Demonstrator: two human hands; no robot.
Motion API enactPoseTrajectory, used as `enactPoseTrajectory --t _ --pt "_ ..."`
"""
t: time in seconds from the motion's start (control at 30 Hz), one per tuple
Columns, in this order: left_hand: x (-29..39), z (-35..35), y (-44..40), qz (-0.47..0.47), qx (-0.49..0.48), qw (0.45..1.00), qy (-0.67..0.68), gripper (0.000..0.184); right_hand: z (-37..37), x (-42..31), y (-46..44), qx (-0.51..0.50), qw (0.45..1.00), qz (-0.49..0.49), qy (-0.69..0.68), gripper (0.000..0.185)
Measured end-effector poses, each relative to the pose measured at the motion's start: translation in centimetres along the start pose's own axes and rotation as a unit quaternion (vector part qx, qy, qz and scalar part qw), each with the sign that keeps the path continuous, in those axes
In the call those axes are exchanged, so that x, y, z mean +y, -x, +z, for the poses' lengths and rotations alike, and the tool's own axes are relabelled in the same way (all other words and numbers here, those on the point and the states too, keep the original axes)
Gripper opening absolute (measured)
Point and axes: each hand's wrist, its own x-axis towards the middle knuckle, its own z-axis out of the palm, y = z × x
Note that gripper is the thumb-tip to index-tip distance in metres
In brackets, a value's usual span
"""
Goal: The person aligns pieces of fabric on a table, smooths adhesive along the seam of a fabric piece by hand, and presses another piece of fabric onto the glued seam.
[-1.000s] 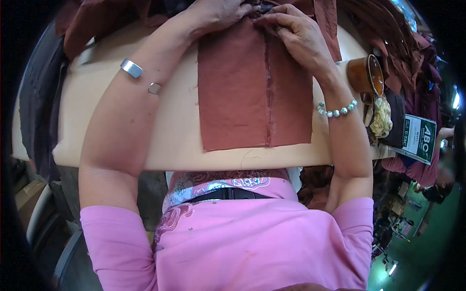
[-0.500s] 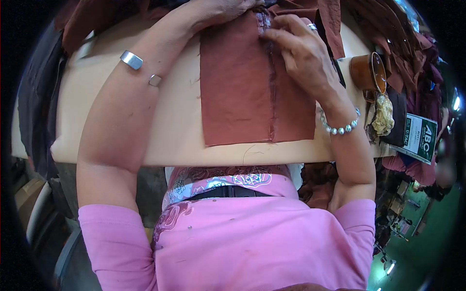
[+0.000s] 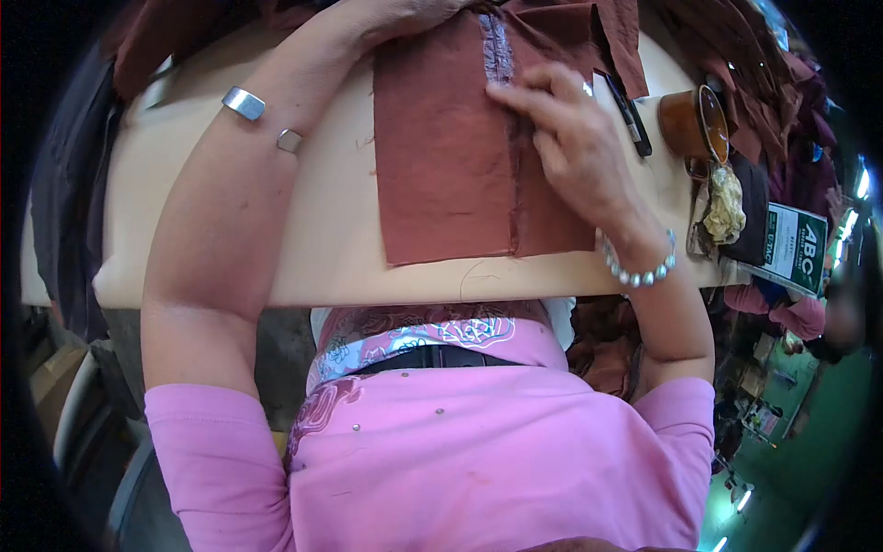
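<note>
Rust-brown fabric panel point(image 3: 441, 184) lies under my right hand point(image 3: 572, 138), loosely curled, index on the seam point(image 3: 513, 184); I can't tell what my left hand point(image 3: 414, 13) holds. I'd press evenly, keeping it flat.

On the table point(image 3: 322, 276), a cloth panel point(image 3: 441, 175) is lying between fabric point(image 3: 75, 207) at left and a cup point(image 3: 679, 127) at right. A packet point(image 3: 796, 248) is lying farther right.
</note>
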Motion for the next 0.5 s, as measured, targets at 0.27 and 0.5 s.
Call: enactPoseTrajectory --t 0.27,0.5 --pt "0.3 -0.2 0.1 -0.015 -0.002 1.0 -0.023 0.012 0.2 -0.3 -0.1 0.02 1.0 -0.016 -0.017 0.045" --pt "1.0 -0.9 -0.3 -0.029 -0.032 0.999 0.005 0.01 -6.8 1.3 2.9 0.043 0.995 0.038 0.077 0.03"
